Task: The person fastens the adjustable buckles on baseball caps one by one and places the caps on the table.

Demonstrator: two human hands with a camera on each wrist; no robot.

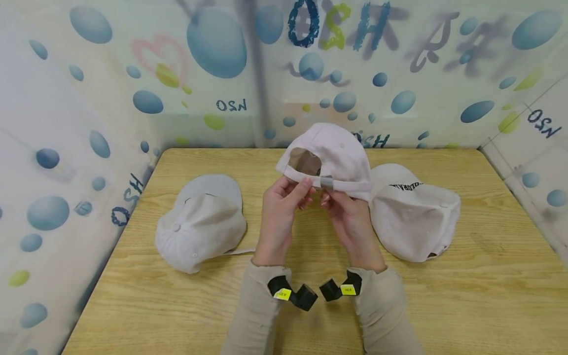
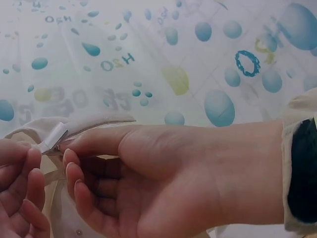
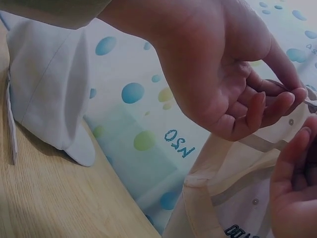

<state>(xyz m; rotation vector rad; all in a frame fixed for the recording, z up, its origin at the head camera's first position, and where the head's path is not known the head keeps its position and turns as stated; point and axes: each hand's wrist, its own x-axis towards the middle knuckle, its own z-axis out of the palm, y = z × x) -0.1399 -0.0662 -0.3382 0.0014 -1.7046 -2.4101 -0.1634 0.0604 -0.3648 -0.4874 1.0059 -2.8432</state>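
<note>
A pale pinkish-white baseball cap (image 1: 339, 150) is held up above the table, its back opening and strap facing me. My left hand (image 1: 279, 202) pinches the strap between thumb and fingers, left of the metal buckle (image 1: 326, 182). Just right of that buckle, my right hand (image 1: 350, 217) pinches the strap's other side. The left wrist view shows the silvery buckle (image 2: 53, 138) between both hands' fingertips. In the right wrist view the cap's inside (image 3: 237, 183) shows, with dark lettering partly cut off.
A light grey cap (image 1: 199, 227) lies at the left of the wooden table (image 1: 177, 315), its strap end trailing right. Another white cap (image 1: 412, 217) with dark lettering rests at the right, close by my right hand. A patterned backdrop (image 1: 284, 88) rises behind the table.
</note>
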